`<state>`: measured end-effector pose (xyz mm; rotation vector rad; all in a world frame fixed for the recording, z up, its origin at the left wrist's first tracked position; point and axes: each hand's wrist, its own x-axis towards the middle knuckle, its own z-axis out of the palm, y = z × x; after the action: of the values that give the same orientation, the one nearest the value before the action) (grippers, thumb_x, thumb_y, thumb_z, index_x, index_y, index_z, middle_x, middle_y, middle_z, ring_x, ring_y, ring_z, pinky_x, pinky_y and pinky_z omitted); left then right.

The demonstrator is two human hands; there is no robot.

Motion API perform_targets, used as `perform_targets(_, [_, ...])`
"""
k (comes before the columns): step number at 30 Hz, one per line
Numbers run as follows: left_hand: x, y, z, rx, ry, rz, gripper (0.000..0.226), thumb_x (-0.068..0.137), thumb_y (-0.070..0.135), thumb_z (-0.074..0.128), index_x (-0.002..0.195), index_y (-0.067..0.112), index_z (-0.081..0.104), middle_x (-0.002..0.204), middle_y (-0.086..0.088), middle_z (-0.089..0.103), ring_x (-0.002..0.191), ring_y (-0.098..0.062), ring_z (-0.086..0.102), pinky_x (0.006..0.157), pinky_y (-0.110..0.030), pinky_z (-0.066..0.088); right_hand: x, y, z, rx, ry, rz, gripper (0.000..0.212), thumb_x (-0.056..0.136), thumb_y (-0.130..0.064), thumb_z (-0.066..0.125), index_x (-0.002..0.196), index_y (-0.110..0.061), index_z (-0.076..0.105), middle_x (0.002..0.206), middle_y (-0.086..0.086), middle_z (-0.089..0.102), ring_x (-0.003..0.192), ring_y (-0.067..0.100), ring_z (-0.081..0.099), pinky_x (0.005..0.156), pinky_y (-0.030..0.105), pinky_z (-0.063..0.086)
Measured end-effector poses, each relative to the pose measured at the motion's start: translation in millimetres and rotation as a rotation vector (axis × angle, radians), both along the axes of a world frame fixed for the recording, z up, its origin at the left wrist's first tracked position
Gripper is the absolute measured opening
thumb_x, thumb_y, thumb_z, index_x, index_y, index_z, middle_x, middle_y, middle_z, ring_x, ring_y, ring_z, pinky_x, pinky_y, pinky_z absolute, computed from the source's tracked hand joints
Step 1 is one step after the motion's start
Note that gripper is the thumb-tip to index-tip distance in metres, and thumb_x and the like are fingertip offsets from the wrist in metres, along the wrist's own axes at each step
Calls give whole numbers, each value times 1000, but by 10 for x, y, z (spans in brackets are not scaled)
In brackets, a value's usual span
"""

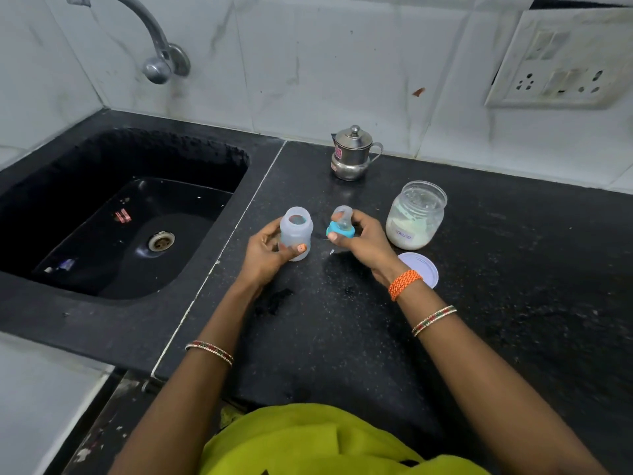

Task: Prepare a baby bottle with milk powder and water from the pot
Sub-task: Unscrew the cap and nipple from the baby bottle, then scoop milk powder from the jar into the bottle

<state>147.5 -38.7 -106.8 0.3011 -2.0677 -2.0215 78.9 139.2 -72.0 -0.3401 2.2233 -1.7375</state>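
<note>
Clear plastic bottle (296,233), centre of frame, gripped low by left hand (265,255), fingers curled around. Light, thin-walled, probably slippery; better held at the waist. Right hand (359,241) pinching soft teat cap (339,225). Powder jar (415,215) right, steel pot (352,154) above.

My one wide-angle camera sits on my head, looking forward and down, close over the black table (479,337), with the sink (102,214) at my left and the tiled wall (308,63) across the top.
</note>
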Motion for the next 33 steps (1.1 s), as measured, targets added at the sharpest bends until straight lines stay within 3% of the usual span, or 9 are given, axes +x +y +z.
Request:
perform_targets(4, [-44,55,-45,-6,5,-42,52,73,-7,71,119,10,54,112,2,63,93,5,63,79,-13,49,18,42,-69,185,7,-79,34,72,-4,75,92,-21,53,96,-5,58,94,17,57,85,33,51])
perform_targets(8, [-65,99,-72,-15,-5,-85,52,76,-2,71,122,13,52,111,6,63,95,5,64,79,-13,49,96,89,-110,313,80,-80,33,73,-4,69,90,-22,48,104,-2,63,101,22,60,96,49,46])
perform_targets(13, [-20,125,-47,-71,-18,-111,58,75,5,75,122,24,48,114,17,60,100,8,60,80,-11,47,164,116,-165,383,117,8,29,76,-2,65,93,-22,53,101,-6,62,100,16,59,102,49,41])
perform_targets(16, [32,171,31,-82,3,-94,63,74,6,76,124,26,44,117,19,57,101,14,56,79,-5,43,194,98,-134,352,126,-14,25,77,-11,65,95,-24,54,103,-9,60,102,16,57,104,50,37])
perform_targets(20, [63,303,291,-64,171,305,40,80,1,67,113,20,53,118,2,58,107,-8,55,89,-15,42,207,81,80,223,203,-139,15,77,-10,63,85,-22,59,104,1,64,100,16,59,96,48,46])
perform_targets(24, [45,496,695,174,484,638,22,78,-3,51,88,16,54,88,-2,57,77,-5,55,71,-18,44,158,226,440,113,310,-241,10,80,-8,62,82,-17,63,97,4,65,93,15,60,86,29,51])
perform_targets(27, [-36,725,891,252,539,552,19,76,-1,49,83,16,54,79,-2,56,71,-18,54,66,-29,47,6,475,724,148,404,-296,8,83,-10,62,83,-16,67,90,-2,68,87,10,60,79,18,46])
perform_targets(30, [-205,997,927,198,439,309,24,78,-4,47,83,17,57,78,0,58,68,-14,55,61,-24,51,-303,779,922,291,368,-316,13,85,-11,62,90,-7,72,95,6,72,89,13,63,83,26,49])
perform_targets(33, [-449,1184,838,65,248,122,28,82,-10,46,89,15,56,85,-1,60,71,-9,58,65,-24,53,-588,1008,1009,528,264,-182,17,84,-8,61,96,-10,74,100,11,72,92,17,64,83,28,50])
